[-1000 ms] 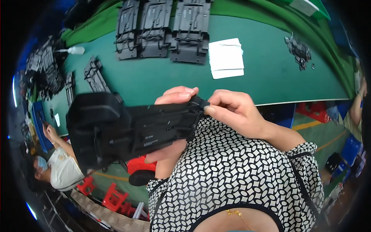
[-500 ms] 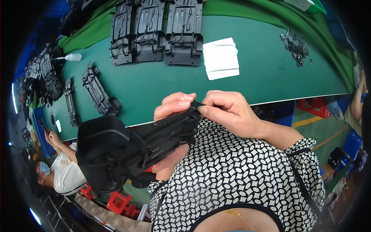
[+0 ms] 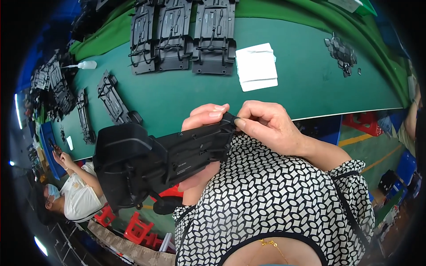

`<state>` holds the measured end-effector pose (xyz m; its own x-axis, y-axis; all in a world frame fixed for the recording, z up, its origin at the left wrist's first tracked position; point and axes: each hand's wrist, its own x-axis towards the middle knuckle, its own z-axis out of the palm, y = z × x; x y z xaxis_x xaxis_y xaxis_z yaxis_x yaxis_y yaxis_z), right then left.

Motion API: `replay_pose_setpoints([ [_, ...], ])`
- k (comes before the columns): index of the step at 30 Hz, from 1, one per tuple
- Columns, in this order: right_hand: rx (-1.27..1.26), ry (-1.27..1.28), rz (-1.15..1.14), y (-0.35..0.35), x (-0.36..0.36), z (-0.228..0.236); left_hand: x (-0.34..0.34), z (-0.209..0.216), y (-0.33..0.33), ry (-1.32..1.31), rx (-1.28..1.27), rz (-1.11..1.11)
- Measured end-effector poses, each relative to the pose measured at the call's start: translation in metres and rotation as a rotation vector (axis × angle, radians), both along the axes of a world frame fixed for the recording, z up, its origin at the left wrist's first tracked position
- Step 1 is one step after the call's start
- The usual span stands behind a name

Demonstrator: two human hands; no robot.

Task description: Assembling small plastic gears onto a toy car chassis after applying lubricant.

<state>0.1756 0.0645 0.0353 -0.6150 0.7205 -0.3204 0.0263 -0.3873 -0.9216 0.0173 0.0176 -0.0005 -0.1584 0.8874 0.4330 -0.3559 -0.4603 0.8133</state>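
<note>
A black molded plastic chassis [image 3: 188, 153], like the underside of a model vehicle, is held tilted above my lap. My left hand [image 3: 205, 117] wraps round it from behind; its fingertips show over the upper edge and the palm below. My right hand [image 3: 270, 128] is closed in a pinch at the chassis's far right end, thumb and forefinger touching its corner. Whatever small piece lies between those fingertips is hidden. A wide, box-like end of the chassis swings toward the left, with a round black part hanging under it.
Similar chassis [image 3: 215, 35] lie in a row at the table's back, and two narrower ones [image 3: 116, 99] on the left. White sheets [image 3: 256, 68] and a pile of small black pieces [image 3: 341, 55] rest on the green table [image 3: 306, 84]. A white bottle [image 3: 87, 65] lies left. A masked co-worker [image 3: 82, 195] sits at left.
The chassis and both hands have shifted slightly right in the picture, and the chassis has tipped a little. My right fingertips have moved outward to the tip of its end.
</note>
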Motion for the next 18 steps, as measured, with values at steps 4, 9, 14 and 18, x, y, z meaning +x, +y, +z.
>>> replay_pose_setpoints([
  [4, 0.057, -0.001, 0.022, 0.0, -0.0009, -0.0003, 0.0042, 0.0023, -0.0011, -0.026, -0.01, 0.015],
  [9, 0.171, -0.002, 0.014, -0.001, -0.0011, -0.0021, 0.0054, -0.0004, -0.0023, -0.027, 0.002, 0.032],
  [14, 0.193, -0.016, 0.011, -0.0032, -0.0036, -0.0035, 0.0026, -0.002, -0.004, -0.01, -0.003, 0.02],
  [18, 0.197, -0.015, 0.009, -0.0034, -0.0026, -0.0055, 0.0046, -0.0016, -0.0027, -0.014, 0.003, 0.019],
])
